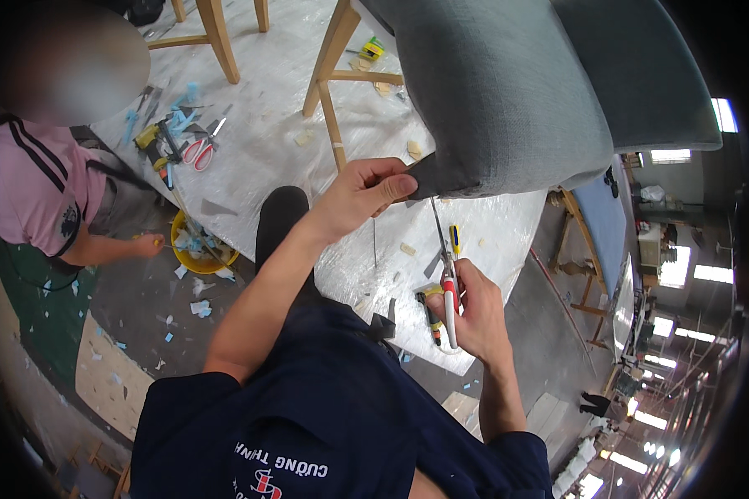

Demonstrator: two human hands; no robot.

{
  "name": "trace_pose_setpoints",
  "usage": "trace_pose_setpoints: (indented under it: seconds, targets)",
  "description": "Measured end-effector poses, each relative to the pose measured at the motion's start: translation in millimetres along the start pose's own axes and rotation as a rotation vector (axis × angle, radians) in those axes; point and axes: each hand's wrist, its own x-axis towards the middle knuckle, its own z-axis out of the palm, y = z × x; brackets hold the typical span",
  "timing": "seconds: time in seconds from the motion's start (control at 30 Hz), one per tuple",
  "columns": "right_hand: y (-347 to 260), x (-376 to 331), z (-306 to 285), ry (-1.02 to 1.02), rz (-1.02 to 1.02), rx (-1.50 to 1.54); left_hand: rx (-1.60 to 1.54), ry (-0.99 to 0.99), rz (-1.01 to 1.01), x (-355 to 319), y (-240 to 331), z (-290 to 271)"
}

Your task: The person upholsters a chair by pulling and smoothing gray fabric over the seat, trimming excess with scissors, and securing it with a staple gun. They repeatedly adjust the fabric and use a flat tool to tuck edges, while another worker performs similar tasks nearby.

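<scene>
A grey upholstered chair with wooden legs lies tipped on a plastic-covered surface in front of me. My left hand is closed, pinching a dark fabric flap at the chair's near corner. In my right hand is a pair of scissors with white and red handles. Their blades point up toward the flap, just to the right of my left fingers; whether they touch the cloth I cannot tell. Beside my right hand lies a yellow-and-black tool, partly hidden. A yellow-and-black handled tool lies just beyond the scissors.
To the left, a co-worker in a pink shirt reaches toward a yellow bucket of scraps. Red-handled scissors and a yellow-black power tool lie on the plastic sheet. A blue-topped wooden frame stands at right.
</scene>
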Motion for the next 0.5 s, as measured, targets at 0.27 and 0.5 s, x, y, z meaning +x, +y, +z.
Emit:
trace_pose_setpoints:
  seconds: [0.27, 0.5]
  targets:
    - [-35.9, 26.0, -4.0, 0.025, 0.029, -0.099, -0.130, -0.079, 0.037, -0.3, -14.8, 0.3]
    - [-48.8, 27.2, -3.9, 0.018, 0.068, -0.116, -0.199, -0.132, 0.030, 2.1, -18.7, 0.0]
